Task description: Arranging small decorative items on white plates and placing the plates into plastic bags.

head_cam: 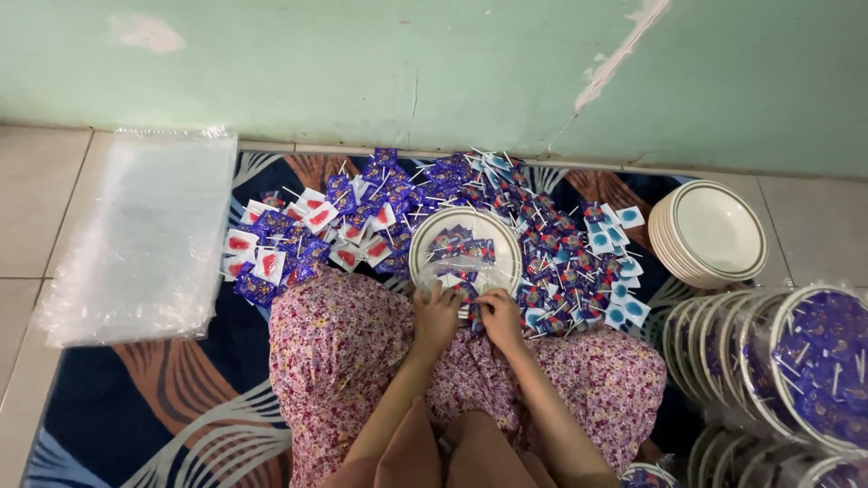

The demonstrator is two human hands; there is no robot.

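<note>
Head view, looking straight down at a seated person in a floral skirt [344, 352], legs folded on a dark patterned mat [163, 407].

Nearest: both forearms run up the frame from the bottom edge and meet at the near rim of a plate. Left hand [437, 318] is curled, fingers pinching what looks like clear wrapping at the plate's edge. Right hand [500, 318] is also curled, pinching a small blue-wrapped lollipop [474, 314] between the two hands. Fingertips of both hands are nearly touching; exact grip partly hidden by the knuckles.

The cream plate [423, 246] lies directly ahead of the hands, resting against the knees, with several wrapped lollipops piled in it. Both hands sit about equally close to its near rim; the left is slightly more over the rim. The held lollipop's stick direction cannot be told.

Beyond and around the plate: a loose spread of blue-purple lollipops [452, 176], white sticks pointing all ways. Red-and-white packets [271, 244] cluster to the left, light-blue ones [619, 262] to the right.

Far left: stack of clear plastic bags [136, 235] on the tiled floor. Right: stack of empty cream plates [714, 233]; below them, finished plates wrapped in film [805, 361], standing on edge in a row. Green wall [362, 63] at the back.
</note>
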